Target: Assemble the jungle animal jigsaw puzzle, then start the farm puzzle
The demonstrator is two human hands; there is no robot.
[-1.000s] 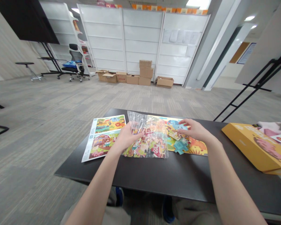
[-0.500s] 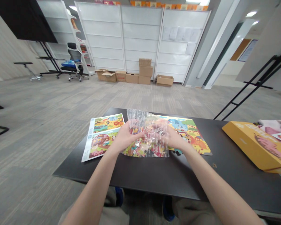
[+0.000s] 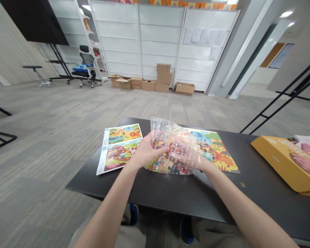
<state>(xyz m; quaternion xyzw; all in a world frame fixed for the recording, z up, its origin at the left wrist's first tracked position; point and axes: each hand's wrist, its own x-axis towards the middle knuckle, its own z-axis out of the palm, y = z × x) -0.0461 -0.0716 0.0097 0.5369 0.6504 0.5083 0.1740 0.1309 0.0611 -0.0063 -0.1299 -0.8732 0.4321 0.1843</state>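
Note:
In the head view, a clear plastic bag (image 3: 167, 125) lies over the black table (image 3: 170, 196), filled with small colourful printed pieces that look like jigsaw pieces (image 3: 158, 165). My left hand (image 3: 151, 150) grips the bag's left side, thumb stretched across the front. My right hand (image 3: 187, 151) shows through the plastic and appears to be inside the bag, its fingers curled around a clump of pieces. An illustrated sheet (image 3: 116, 151) with two pictures lies left of the bag. A colourful board with animals (image 3: 220, 155) lies partly behind my right hand.
A yellow box (image 3: 281, 162) stands at the table's right, with pinkish cloth (image 3: 306, 141) behind it. A small brown scrap (image 3: 242, 185) lies near the board. Cardboard boxes (image 3: 162, 77) line the white shelving beyond the floor.
My right hand sits deeper in the bag, with plastic reaching over the wrist. The bag has shifted slightly right and its pieces are bunched more. The whole view has turned slightly left.

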